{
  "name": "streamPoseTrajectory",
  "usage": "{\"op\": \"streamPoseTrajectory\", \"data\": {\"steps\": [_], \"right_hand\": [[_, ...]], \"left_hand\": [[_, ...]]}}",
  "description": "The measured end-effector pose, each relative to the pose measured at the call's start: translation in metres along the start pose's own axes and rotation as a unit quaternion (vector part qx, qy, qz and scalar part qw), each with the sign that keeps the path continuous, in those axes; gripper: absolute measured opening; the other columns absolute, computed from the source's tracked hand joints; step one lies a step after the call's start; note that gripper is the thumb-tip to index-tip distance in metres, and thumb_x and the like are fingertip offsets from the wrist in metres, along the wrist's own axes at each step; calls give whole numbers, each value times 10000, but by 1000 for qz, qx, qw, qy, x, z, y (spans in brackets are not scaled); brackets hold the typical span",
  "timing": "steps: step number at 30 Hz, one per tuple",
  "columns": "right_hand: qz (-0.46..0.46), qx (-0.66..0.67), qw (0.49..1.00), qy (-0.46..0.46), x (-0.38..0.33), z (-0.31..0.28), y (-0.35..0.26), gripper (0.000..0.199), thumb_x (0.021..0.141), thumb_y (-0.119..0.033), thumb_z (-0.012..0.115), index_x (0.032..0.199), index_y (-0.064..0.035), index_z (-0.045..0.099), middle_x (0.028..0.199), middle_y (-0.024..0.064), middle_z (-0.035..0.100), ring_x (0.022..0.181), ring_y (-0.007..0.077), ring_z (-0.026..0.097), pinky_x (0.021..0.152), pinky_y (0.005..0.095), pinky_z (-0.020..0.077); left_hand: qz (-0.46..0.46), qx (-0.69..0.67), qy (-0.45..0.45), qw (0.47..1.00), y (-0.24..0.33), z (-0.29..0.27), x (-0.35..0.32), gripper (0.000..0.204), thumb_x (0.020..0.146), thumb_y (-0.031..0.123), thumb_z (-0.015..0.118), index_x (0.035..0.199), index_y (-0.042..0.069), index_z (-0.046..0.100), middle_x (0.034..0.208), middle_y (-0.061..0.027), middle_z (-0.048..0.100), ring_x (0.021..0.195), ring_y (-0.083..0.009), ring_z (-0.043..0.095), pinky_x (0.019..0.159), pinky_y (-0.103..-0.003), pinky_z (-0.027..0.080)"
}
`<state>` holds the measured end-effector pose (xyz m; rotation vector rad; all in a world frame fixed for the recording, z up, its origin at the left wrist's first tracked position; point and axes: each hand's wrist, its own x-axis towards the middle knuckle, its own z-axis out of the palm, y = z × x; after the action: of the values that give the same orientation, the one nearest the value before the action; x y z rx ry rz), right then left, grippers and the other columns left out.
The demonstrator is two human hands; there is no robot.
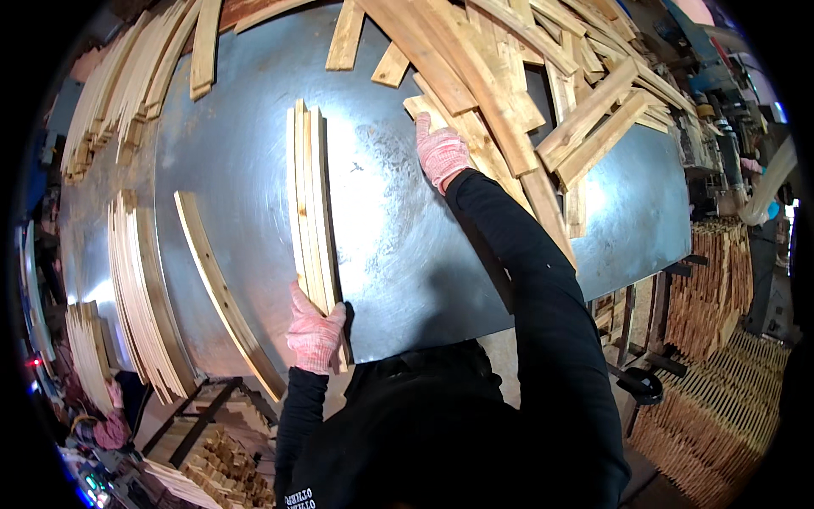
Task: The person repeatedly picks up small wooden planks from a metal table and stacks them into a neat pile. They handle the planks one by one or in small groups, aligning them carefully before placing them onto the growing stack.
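The bundle of wooden slats [309, 204] stands on edge near the middle of the grey metal surface [407, 254], its near end gripped by the left hand [315, 332], whose gloved fingers close around it. The right hand [441, 153], also in a pink knit glove, lies flat and open on a slat at the edge of the loose pile [526, 93]; whether it grips anything is hard to tell. A single curved slat [225, 293] lies apart to the left, beside stacked slats [140, 297].
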<state>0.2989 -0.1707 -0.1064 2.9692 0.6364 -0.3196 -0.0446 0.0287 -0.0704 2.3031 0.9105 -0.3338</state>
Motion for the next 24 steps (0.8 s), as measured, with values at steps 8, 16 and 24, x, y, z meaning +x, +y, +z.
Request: {"op": "streamPoseTrajectory", "data": {"steps": [8,16,24], "right_hand": [[4,259,966,19,34,-20,-82,458,935,-167,514,1297,109,455,958,300,694,917,438,698,789,509,536],[48,75,982,166,-13,13,5,565,870,-406,688,1283,-28,619,1242,218,641,1179,377,600,1002,463,477],[114,102,987,-58,-64,-14,53,730,887,-373,665,1516,-126,387,1165,232,670,1035,388,676,895,475,541]], "left_hand": [[77,-104,36,991,14,0,-1,1165,756,449,841,1582,-8,159,1503,-352,356,1350,-467,449,1100,-481,414],[56,127,128,982,15,20,13,1122,724,378,828,1570,11,189,1393,-293,447,1207,-455,518,1023,-528,448],[28,131,81,988,24,7,14,1019,777,399,780,1547,9,238,1352,-282,477,1161,-443,550,980,-530,476]]}}
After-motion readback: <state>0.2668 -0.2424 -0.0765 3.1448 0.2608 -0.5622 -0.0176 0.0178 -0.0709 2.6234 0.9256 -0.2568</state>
